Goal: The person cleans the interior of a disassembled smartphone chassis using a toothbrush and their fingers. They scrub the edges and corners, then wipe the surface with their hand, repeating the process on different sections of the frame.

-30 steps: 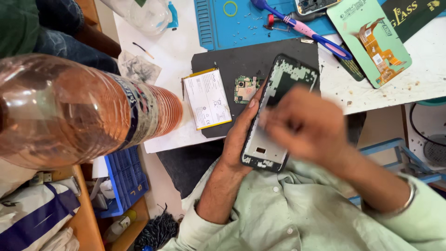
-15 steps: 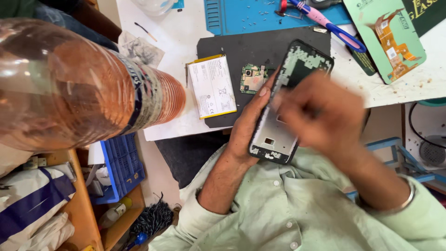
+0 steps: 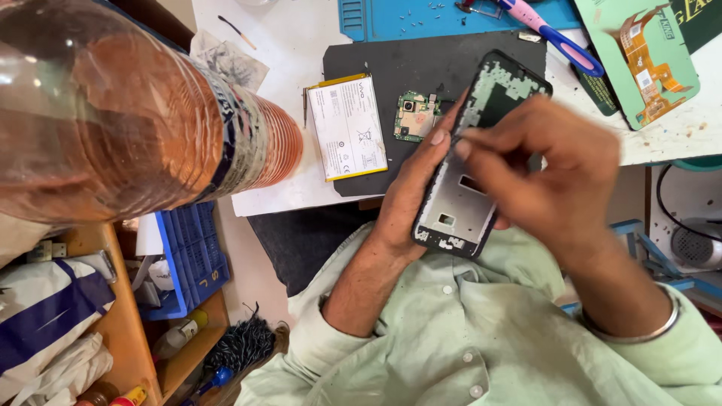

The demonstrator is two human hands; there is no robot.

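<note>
Left hand (image 3: 410,199) grips the opened phone frame (image 3: 477,162) along its edge, holding it tilted above the counter's (image 3: 286,45) near side. Right hand (image 3: 553,177), fingers pinched together, presses on the frame's inner face. Just beyond lie a small green circuit board (image 3: 415,116) and a white battery (image 3: 347,126) on a dark mat (image 3: 421,64).

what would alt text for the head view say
Seen from above, the left hand holds an opened phone frame while the right hand works at its inside. Nearby on the dark mat lie a white battery and a small green circuit board.
</note>
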